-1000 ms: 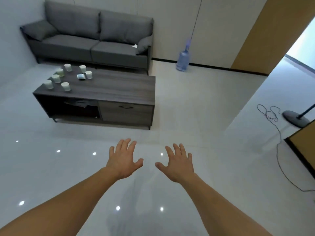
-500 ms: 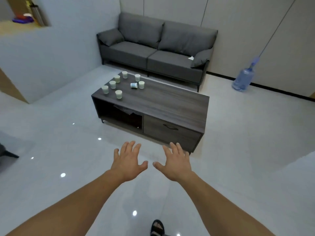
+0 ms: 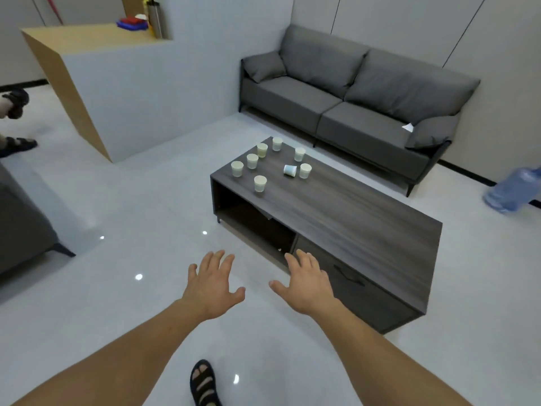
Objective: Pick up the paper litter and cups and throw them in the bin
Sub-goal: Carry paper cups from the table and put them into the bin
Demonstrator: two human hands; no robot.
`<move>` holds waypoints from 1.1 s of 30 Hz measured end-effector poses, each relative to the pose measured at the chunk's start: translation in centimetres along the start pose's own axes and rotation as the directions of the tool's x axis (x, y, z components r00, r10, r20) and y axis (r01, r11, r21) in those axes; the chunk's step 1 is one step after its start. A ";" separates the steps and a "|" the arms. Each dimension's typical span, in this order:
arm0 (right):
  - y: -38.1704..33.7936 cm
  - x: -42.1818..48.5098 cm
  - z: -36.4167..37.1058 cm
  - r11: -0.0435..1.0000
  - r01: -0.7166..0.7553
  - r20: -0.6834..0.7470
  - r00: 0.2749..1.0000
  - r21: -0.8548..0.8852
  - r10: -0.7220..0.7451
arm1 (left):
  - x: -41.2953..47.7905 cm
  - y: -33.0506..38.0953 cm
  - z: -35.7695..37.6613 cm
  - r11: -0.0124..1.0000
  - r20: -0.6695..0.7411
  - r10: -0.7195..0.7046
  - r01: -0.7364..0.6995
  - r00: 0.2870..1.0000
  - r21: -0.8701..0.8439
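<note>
Several pale paper cups (image 3: 260, 183) stand upright on the far left end of a dark wooden coffee table (image 3: 366, 212). One cup (image 3: 289, 170) lies on its side among them. A white scrap of paper (image 3: 407, 127) rests on the grey sofa (image 3: 345, 98) by its right cushion. My left hand (image 3: 212, 285) and my right hand (image 3: 306, 284) are stretched out in front of me, palms down, fingers spread, holding nothing. Both hover over the floor near the table's front edge, well short of the cups. No bin is in sight.
A tall white and wood counter (image 3: 96, 83) stands at the back left. A blue water jug (image 3: 515, 191) sits on the floor at right. Another person's sandalled foot (image 3: 17, 145) shows at the far left, and a dark chair (image 3: 23, 218) stands below it. My own sandalled foot (image 3: 202, 383) is underneath me.
The view has swung left and drawn closer to the table, which now fills the middle. Both hands stay spread and empty in front of me.
</note>
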State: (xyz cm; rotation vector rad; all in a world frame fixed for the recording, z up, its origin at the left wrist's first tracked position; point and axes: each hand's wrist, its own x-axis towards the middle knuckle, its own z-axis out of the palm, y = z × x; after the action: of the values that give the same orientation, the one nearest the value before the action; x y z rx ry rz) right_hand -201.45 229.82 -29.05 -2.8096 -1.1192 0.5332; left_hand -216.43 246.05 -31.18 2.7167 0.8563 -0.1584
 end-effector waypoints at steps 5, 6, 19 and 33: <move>-2.3 8.8 -3.0 0.999 -0.043 -0.006 0.999 0.003 0.043 | 9.5 -2.4 -3.5 0.997 -0.041 0.055 -0.057 0.998 -0.045; -2.7 10.6 -3.6 0.998 -0.056 -0.020 0.998 0.015 0.056 | 11.3 -2.9 -4.2 0.997 -0.051 0.070 -0.071 0.996 -0.031; -2.5 34.1 -7.5 0.993 -0.110 0.071 0.992 0.052 0.106 | 34.7 -6.3 -7.1 0.998 0.023 0.058 -0.058 0.998 -0.016; -5.6 58.8 -8.4 0.971 -0.220 0.165 0.965 0.099 0.202 | 57.5 -13.3 -9.0 0.992 0.109 0.117 -0.111 0.987 -0.060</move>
State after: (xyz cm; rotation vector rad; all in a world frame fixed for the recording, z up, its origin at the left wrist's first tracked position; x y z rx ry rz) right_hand -162.59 274.34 -37.21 -2.8412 -0.7830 0.8185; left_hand -176.91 290.50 -36.62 2.6690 0.6615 -0.2573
